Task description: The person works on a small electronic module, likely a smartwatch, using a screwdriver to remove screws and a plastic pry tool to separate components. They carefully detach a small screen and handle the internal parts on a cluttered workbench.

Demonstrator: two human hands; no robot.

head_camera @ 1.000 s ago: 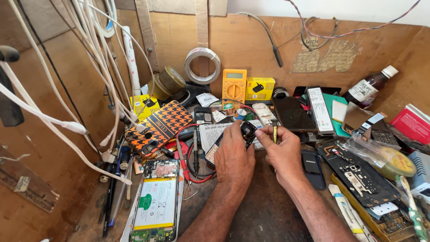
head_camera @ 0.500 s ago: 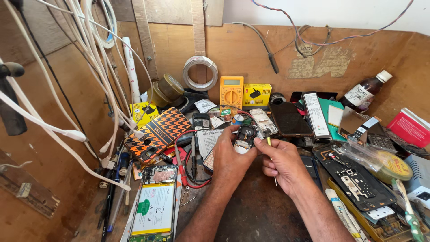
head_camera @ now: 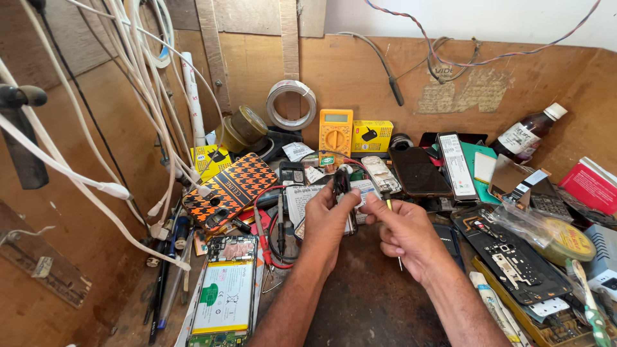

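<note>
while my left hand [head_camera: 328, 215] pinches a small black part [head_camera: 341, 182] upright above the cluttered bench [head_camera: 360, 308], my right hand [head_camera: 402, 231] grips a thin screwdriver [head_camera: 389, 209], its fingertips steadying the part's edge, lifted clear of the opened phone [head_camera: 225, 292] for a closer look.

One camera only, worn on the person's head, looking forward and down over a cluttered worktop [head_camera: 360, 308] toward the wooden back wall [head_camera: 398, 77]. It sits close: both forearms enter from the bottom edge, the yellow meter [head_camera: 335, 132] lies near centre, and the side wall [head_camera: 71, 160] left of the meter fills that edge
</note>
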